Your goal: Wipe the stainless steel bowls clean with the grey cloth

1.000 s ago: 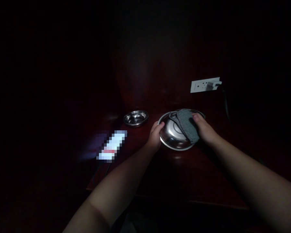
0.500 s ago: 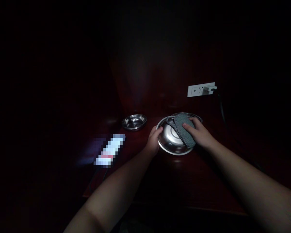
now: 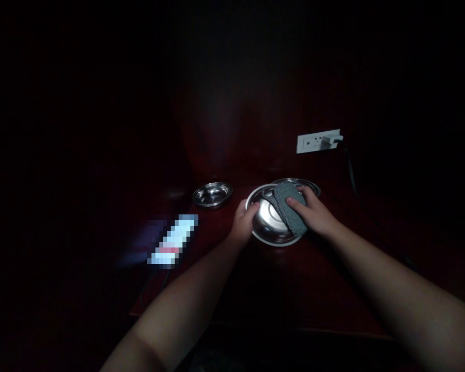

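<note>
A shiny metal bowl (image 3: 267,225) is held tilted above the dark red table, its rounded underside towards me. My left hand (image 3: 243,222) grips the bowl's left rim, thumb on the outer surface and the other fingers hidden behind. In my right hand (image 3: 313,209) is a folded grey cloth (image 3: 292,206), pressed against the right part of the bowl's underside. Partly hidden behind the cloth and held bowl, another metal dish (image 3: 315,186) rests on the table. To the left sits a further metal bowl (image 3: 213,195), upright.
A lit screen (image 3: 174,240), blurred into blocks, lies at the left with a thin cable below it. On the back wall is a white socket (image 3: 308,143) with a plug and a dark cable (image 3: 351,170) hanging down. The surroundings are very dark.
The whole view has shifted slightly, so everything appears a little further left. Both hands keep their hold on the bowl and the cloth; the cloth stays against the bowl's underside.
</note>
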### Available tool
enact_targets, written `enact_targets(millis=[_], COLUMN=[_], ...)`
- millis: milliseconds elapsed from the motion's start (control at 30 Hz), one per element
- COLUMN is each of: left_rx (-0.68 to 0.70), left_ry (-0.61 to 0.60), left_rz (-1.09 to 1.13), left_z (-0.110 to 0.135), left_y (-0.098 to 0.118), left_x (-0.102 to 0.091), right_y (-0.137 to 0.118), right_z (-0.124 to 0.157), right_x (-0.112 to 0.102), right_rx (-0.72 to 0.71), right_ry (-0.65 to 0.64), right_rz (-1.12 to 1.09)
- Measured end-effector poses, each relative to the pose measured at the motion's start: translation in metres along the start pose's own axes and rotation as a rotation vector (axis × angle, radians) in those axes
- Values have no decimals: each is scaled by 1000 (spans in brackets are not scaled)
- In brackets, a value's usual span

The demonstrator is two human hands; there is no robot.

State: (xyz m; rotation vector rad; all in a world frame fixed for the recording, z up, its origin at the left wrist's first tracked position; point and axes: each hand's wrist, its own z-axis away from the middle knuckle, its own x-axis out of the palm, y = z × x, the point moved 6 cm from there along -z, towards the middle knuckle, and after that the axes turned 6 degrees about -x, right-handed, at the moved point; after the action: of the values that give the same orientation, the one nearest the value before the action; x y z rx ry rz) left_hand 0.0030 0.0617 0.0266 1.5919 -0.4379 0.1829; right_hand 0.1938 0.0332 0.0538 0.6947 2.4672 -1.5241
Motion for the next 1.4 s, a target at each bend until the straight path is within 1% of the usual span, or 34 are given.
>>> enact_targets(millis=[67,167,333,633,867,1400], left_rx=[8,-5,-34,-48,-50,-61], left_ry=[29,42,28,23,18,14], left_rz=[-32,-45,-20,-3,4,-2], left_z=[0,-1,-3,-2,-2,-2], left_y=[2,1,-3,-3,-4,-4], left_x=[-1,-3,-2,0,0,0], right_y=[2,4,1,-8,-7,-8], right_z=[0,0,0,1,1,2], right_x=[1,2,2,0,1,0], right_rx=[0,14,36,14,36,37], right_ry=[0,3,-11,0,-6,5], right_rz=[0,-25,-50,-68,-60,-41])
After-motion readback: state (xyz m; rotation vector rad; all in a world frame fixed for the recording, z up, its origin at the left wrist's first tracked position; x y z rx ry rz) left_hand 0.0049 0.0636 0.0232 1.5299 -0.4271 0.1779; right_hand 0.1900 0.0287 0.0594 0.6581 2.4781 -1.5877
